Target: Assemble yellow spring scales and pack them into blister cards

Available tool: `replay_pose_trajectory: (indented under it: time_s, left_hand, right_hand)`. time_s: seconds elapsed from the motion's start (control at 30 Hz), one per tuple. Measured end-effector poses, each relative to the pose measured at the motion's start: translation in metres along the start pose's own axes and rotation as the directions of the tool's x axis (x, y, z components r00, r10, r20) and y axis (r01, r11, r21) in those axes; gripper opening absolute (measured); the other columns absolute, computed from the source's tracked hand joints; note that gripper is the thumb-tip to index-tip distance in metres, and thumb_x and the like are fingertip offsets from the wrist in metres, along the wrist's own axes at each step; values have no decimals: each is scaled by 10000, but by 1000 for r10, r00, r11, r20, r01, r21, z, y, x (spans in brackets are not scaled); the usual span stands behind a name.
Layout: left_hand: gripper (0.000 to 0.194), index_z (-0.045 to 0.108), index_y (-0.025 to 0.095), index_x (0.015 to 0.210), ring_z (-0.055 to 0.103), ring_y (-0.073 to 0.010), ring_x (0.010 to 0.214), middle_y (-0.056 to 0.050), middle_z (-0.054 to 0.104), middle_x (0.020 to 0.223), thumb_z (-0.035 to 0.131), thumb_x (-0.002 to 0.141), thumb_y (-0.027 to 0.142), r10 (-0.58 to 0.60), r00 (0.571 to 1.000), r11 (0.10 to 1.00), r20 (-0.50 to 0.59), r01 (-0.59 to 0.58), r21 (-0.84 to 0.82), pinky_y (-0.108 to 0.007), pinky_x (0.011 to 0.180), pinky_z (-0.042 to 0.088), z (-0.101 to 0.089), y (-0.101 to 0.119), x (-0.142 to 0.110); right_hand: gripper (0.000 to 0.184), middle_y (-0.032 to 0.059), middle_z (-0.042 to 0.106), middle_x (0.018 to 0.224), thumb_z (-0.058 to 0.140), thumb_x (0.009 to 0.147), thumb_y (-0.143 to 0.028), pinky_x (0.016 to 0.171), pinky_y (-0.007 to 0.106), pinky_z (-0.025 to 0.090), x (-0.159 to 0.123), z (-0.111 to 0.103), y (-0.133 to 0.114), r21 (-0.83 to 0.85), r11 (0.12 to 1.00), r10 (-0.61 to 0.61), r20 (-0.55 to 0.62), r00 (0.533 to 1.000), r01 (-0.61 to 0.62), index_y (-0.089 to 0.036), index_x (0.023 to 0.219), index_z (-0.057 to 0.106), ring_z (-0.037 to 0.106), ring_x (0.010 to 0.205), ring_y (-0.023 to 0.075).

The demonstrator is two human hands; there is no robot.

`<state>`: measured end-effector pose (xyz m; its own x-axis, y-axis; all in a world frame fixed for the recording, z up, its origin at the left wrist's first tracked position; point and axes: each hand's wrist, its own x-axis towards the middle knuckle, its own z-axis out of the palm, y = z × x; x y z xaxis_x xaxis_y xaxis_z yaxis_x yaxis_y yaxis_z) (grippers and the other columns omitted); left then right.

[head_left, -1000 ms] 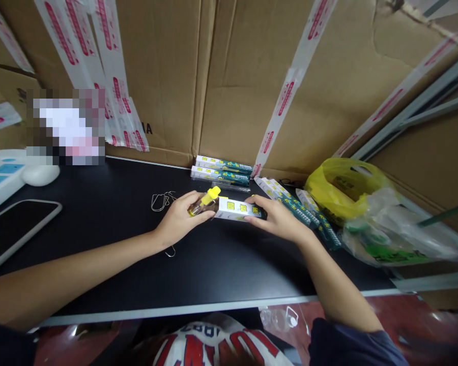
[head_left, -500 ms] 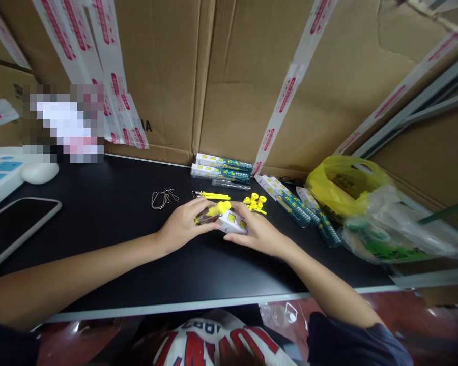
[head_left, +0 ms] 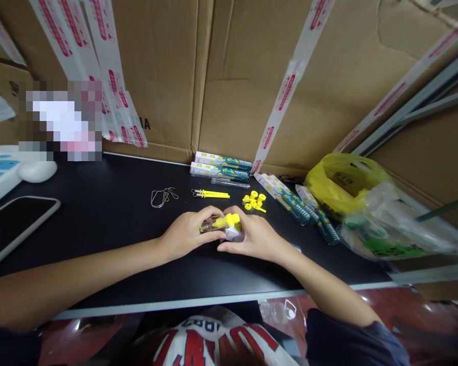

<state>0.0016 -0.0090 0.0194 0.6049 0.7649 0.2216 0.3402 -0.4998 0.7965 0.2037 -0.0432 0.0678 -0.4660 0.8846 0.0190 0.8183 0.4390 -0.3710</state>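
Note:
Over the near middle of the table, my left hand (head_left: 189, 231) is closed around a clear tube with a yellow end piece (head_left: 226, 220), which looks like a spring scale. My right hand (head_left: 257, 234) grips a slim white and green box (head_left: 235, 232), its end tilted toward the tube. Fingers cover much of both. Just beyond the hands lie yellow rods with metal springs (head_left: 213, 194) and a small pile of yellow caps (head_left: 254, 200). Bent metal hooks (head_left: 162, 196) rest to the left.
Printed slim boxes (head_left: 220, 172) and a clear tube (head_left: 231, 182) lie by the cardboard wall (head_left: 168, 76). More boxes (head_left: 284, 198) are at right, beside a yellow plastic bag (head_left: 343, 183). A phone (head_left: 19, 229) and a power strip (head_left: 0, 170) occupy the left side.
Both hands have come slightly nearer to me, and the tube has moved right, in front of the box. Less of the box shows now.

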Motion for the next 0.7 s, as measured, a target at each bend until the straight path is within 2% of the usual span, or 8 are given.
replay_pose_trajectory:
  time_s: [0.1,0.27,0.37,0.47,0.6,0.7]
  left_hand:
    - [363,539,226,1076,644,-187,794,-3,691,941,563,844,504,5,1000,1000,18,-5,7,-270,712,421,-2,2,-1]
    - [321,517,218,1069,601,-164,726,8,645,872,502,885,481,36,998,999,46,-37,25,-256,653,385,-5,2,0]
    - [304,502,215,1081,590,-160,710,15,628,824,467,908,463,42,996,999,79,-45,24,-252,652,381,-7,3,2]
    - [279,500,205,1021,589,-161,699,17,621,783,437,923,459,46,994,997,104,-51,49,-252,649,381,-6,2,3]
    - [298,506,192,914,598,-174,708,-7,623,791,422,925,478,36,990,982,137,-61,177,-258,634,377,-4,0,3]
    - [319,530,188,992,633,-207,779,-44,662,883,416,926,478,11,986,968,165,-52,247,-273,663,400,-3,0,2]
  right_hand:
    - [516,30,679,815,613,770,-619,592,258,383,0,-2,2,-74,997,18,-58,998,-23,-230,1091,503,653,699,222]
    - [340,29,698,900,590,839,-428,626,241,409,-1,-9,12,-88,996,-32,-140,990,20,-227,1100,508,660,718,178]
    - [345,33,706,940,594,842,-394,613,230,410,-2,-12,19,-157,984,-120,-211,970,87,-218,1128,514,663,723,162]
    - [364,53,701,1019,592,855,-377,651,234,422,-2,-12,25,-288,935,-283,-256,924,206,-197,1161,515,667,814,169]
    - [380,60,681,924,548,892,-371,649,267,410,-2,-10,28,-495,816,-441,-201,875,298,-161,1206,512,632,774,180]
    - [435,50,637,841,510,919,-403,617,290,377,-2,-10,26,-611,719,-491,-109,864,331,-146,1270,487,580,716,185]
